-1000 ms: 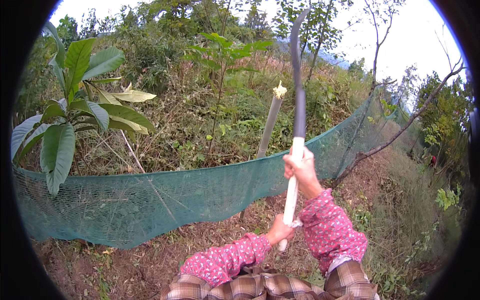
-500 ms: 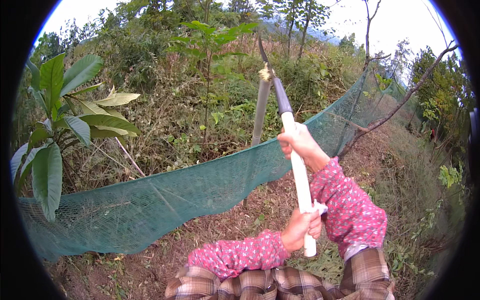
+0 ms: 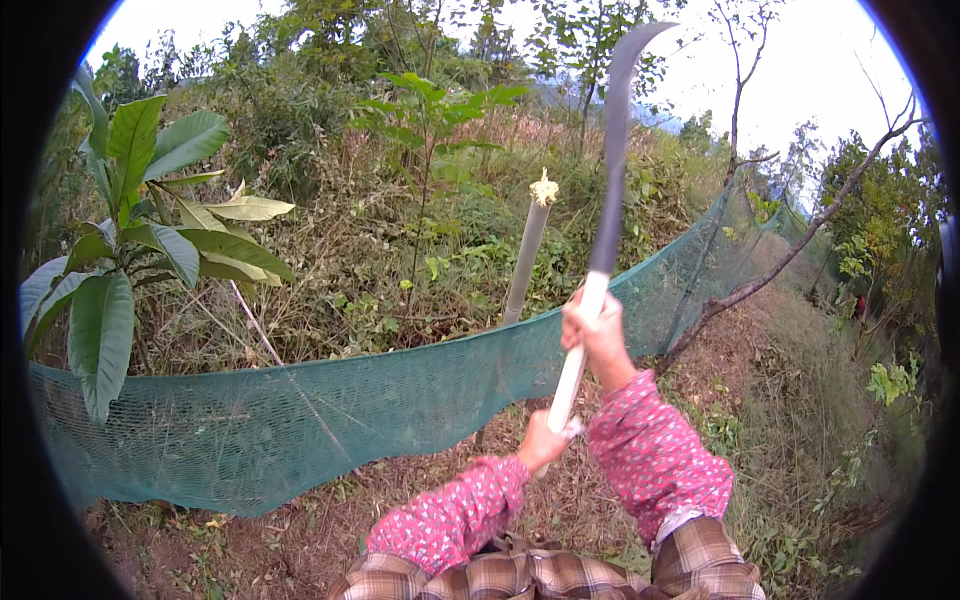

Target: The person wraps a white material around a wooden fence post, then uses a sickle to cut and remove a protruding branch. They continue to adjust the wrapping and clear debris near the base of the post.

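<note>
Fingers of the right hand [image 3: 595, 333] are clenched around the upper part of a pale, straight handle [image 3: 568, 384]; those of the left hand [image 3: 541, 440] wrap it lower down. Above the right fingers rises the rest of this long billhook [image 3: 613, 180], a dark metal blade curving to a hooked tip, apparently clear of everything. If the lower grip loosened, the handle could twist and the blade glance off sideways. One small whitish scrap [image 3: 573, 428] beside the left fingers, too blurred to identify, might weaken that hold.

Beyond and left of the right fingers leans a slender grey pole [image 3: 526, 262] with a pale, frayed top [image 3: 543, 188]; a shallow stroke against its side could skid down toward the sagging green mesh netting [image 3: 300, 430], which runs behind the right fingers and away to their left. Hooking that mesh would tear or tangle it. Right of the fingers, a bare brown slanting branch [image 3: 780, 275] could catch a wide swing. Feet are hidden, so footing cannot be judged.
</note>
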The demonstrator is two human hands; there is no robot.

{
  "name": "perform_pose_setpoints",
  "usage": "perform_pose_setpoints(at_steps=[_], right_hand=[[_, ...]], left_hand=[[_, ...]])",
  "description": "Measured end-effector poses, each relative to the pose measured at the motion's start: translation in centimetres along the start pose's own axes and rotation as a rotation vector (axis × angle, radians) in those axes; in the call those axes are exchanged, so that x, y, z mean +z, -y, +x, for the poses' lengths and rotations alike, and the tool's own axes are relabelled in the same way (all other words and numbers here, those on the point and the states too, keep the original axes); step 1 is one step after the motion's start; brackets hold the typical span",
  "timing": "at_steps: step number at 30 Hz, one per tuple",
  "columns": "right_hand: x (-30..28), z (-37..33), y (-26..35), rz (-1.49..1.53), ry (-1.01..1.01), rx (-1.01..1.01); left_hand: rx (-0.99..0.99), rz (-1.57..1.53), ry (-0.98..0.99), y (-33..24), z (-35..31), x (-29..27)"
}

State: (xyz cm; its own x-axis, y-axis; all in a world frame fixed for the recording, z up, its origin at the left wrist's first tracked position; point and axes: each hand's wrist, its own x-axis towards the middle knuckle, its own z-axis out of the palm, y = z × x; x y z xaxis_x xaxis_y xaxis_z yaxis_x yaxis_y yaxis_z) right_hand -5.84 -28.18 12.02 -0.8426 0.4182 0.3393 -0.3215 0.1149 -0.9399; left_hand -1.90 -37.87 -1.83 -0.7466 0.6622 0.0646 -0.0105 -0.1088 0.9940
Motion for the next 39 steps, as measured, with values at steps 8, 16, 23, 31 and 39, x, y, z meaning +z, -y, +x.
perform_pose_setpoints(at_steps=[8,16,23,31,39], right_hand=[[-0.2,1.5,28.0,-0.239,-0.039,-0.93],[1.0,2.5,1.5,-0.325,0.126,0.415],[-0.8,1.0,-2.7,-0.114,0.187,0.277],[-0.8,2.6,1.7,-0.151,0.133,-0.26],[1.8,1.3,27.2,-0.337,0.05,-0.865]], left_hand=[[0.795,-0.235,0.453,-21.2,5.7,1.9],[-0.52,-1.084,0.395,-6.7,-5.5,3.5],[-0.423,-0.762,0.225,-0.3,-3.1,3.2],[0.089,-0.425,0.158,-1.3,1.4,2.6],[0.741,-0.305,0.411,-20.4,5.4,1.6]])
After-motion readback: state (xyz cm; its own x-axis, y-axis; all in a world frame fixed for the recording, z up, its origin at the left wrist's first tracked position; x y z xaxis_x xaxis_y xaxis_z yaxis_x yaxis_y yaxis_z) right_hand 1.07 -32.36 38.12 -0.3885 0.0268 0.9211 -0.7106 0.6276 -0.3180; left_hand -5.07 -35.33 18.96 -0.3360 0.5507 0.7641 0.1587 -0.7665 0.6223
